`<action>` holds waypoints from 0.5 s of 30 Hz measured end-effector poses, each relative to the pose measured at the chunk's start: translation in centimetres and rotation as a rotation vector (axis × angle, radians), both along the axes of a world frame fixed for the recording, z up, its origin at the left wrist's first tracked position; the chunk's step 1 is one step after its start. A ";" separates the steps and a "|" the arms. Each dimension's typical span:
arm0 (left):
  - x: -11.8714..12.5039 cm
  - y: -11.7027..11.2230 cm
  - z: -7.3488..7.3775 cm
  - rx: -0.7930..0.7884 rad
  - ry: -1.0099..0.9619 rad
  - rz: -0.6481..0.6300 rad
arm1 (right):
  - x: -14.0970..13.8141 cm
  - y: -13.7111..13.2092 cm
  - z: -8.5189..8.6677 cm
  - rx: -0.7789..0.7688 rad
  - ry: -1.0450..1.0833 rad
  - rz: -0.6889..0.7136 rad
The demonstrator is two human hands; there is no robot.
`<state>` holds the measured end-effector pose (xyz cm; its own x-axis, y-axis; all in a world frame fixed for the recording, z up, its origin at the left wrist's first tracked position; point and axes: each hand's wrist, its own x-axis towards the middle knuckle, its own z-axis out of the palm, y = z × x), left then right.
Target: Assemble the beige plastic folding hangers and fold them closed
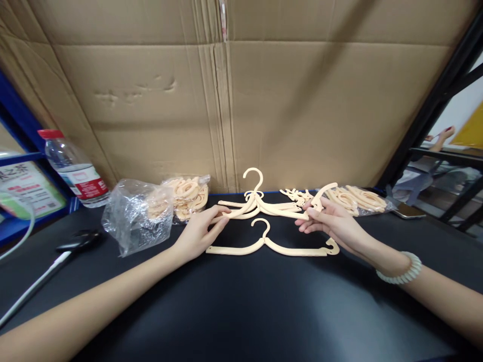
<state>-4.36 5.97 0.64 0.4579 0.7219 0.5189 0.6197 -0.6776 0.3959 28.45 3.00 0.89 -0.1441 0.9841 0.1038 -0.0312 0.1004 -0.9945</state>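
My left hand [196, 230] pinches the left end of a cream plastic clothes hanger [277, 210], which is raised a little with its hook upright. At the hanger's right end, my right hand [337, 220] is closed round the arm tip. A short curved cream piece [327, 189] sticks up from those fingers; whether it is joined to the hanger, I cannot tell. Behind lies at least one more hanger [226, 204], partly covered by the held one. Nearer me, another hanger [241, 250] lies flat on the black table [271, 306], a hooked end piece [332, 247] at its right tip.
Small cream pieces [295, 195] lie in a pile behind my right hand. Bagged cream parts [188, 193] stand back left, beside a crumpled clear bag [132, 216] and a bottle [85, 173]. More bagged parts [366, 198] and a phone [406, 211] are right. Cardboard [320, 100] walls the back.
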 end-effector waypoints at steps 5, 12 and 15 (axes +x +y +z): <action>0.1 -0.1 -0.1 0.018 0.069 -0.055 | -0.1 -0.2 0.3 -0.009 -0.024 0.008; 0.1 -0.5 0.1 0.060 0.092 -0.070 | 0.5 0.1 0.6 0.111 0.045 -0.044; 0.1 -0.6 0.1 0.095 0.080 -0.085 | 1.1 0.6 0.7 0.128 0.117 -0.120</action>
